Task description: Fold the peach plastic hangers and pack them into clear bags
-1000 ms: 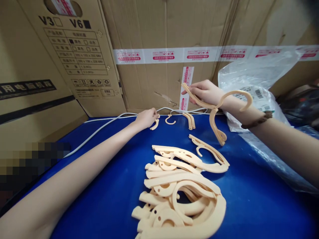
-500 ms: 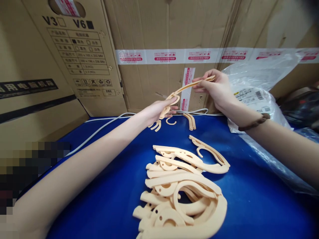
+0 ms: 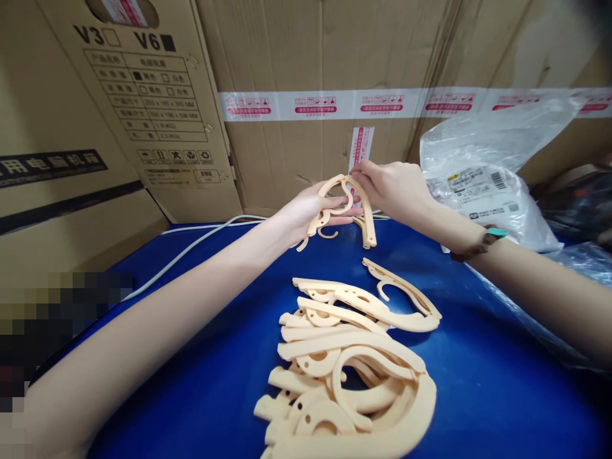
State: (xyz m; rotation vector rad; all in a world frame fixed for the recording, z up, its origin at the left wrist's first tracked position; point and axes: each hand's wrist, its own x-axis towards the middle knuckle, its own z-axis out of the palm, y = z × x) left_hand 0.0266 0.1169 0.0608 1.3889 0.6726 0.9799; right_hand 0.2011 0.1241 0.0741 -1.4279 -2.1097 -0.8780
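Note:
A beige plastic folding hanger (image 3: 367, 220) is held up over the far part of the blue table, its arm bent down on the right side. My left hand (image 3: 313, 207) is closed on its left part, thumb over the hook. At the top joint, the fingers of my right hand (image 3: 382, 185) pinch the hanger. Below my hands, a loose hook (image 3: 327, 234) and other small curved pieces lie on the table, partly hidden. Nearer to me a pile of folded beige hangers (image 3: 354, 382) is stacked, with one folded hanger (image 3: 406, 293) at its far right.
Cardboard boxes (image 3: 296, 57) wall off the back and left. On the right lies a clear plastic bag (image 3: 497, 191) with a label. A white cable (image 3: 191, 245) runs along the table's back left edge. Blue table surface (image 3: 502, 382) shows right of the pile.
My right hand has moved left and down toward my left hand. The hanger's arm, stretched out to the upper right before, now folds downward. The pile has not moved.

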